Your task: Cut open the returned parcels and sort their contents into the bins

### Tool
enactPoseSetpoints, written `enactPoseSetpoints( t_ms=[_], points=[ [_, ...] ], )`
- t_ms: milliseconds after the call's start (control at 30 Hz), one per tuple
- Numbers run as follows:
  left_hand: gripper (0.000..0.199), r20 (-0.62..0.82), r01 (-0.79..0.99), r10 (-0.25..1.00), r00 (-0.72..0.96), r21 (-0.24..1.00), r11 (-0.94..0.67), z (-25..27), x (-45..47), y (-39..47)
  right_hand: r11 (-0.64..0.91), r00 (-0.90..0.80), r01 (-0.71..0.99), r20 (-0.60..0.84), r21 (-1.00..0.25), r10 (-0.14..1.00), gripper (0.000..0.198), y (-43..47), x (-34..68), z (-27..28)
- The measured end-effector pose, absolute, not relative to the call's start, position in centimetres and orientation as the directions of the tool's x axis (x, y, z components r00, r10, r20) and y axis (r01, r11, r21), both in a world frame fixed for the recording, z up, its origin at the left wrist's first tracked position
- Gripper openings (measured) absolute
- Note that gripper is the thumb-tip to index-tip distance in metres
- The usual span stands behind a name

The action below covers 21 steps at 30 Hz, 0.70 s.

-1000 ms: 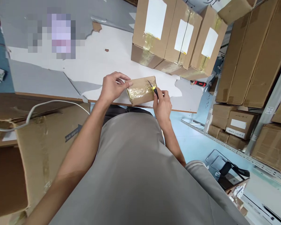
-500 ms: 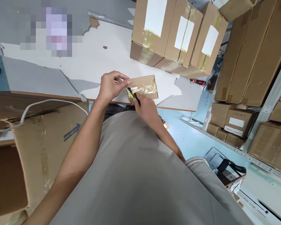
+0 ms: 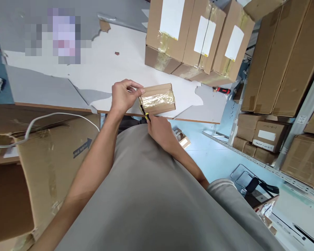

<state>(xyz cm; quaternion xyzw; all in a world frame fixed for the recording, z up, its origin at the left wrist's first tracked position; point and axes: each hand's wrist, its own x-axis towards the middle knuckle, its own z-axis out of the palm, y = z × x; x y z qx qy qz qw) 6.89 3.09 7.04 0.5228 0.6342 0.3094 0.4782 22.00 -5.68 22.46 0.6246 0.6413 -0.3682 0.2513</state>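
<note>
A small flat cardboard box [image 3: 159,99] with shiny clear-yellow tape across it lies at the table's front edge. My left hand [image 3: 124,96] pinches its left upper corner between thumb and fingers. In my closed right hand [image 3: 161,130] is a black and yellow utility knife [image 3: 146,114], its tip against the box's left end. The blade itself is too small to make out. Most of the knife's handle is hidden in my fingers.
Three taped cartons [image 3: 185,38] with white labels stand on the table [image 3: 94,69] at the back right. A red and black tool [image 3: 222,90] lies near them. A large open carton [image 3: 54,167] is at left, crossed by a white cable [image 3: 49,115]. Shelving [image 3: 300,122] holds boxes at right.
My right hand has drawn the knife down and slightly left along the box's left end, baring more of the tape. My left hand keeps its hold on the corner.
</note>
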Motion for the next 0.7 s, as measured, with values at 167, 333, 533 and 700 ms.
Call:
enactPoseSetpoints(
  t_ms=[167, 333, 533, 700],
  points=[
    [0.014, -0.290, 0.337, 0.957, 0.015, 0.903, 0.268, 7.0, 6.7, 3.0, -0.080, -0.075, 0.982, -0.737, -0.173, 0.672, 0.045, -6.6, 23.3, 23.5],
    [0.016, -0.288, 0.334, 0.958, 0.013, 0.904, 0.267, 7.2, 6.5, 3.0, -0.316, 0.197, 0.936, -0.513, -0.155, 0.835, 0.049, -5.2, 28.1, 21.7],
    [0.013, -0.219, 0.434, 0.976, 0.017, 0.881, 0.190, 9.3, 6.5, 3.2, -0.425, 0.268, 0.858, -0.456, -0.287, 0.849, 0.042, -4.8, 31.0, 16.8],
    [0.019, 0.021, 0.504, 0.952, 0.307, 0.844, -0.181, 10.9, 10.4, 1.8, -0.449, 0.267, 0.837, -0.482, -0.314, 0.835, 0.038, -6.1, 30.0, 16.2]
  ],
)
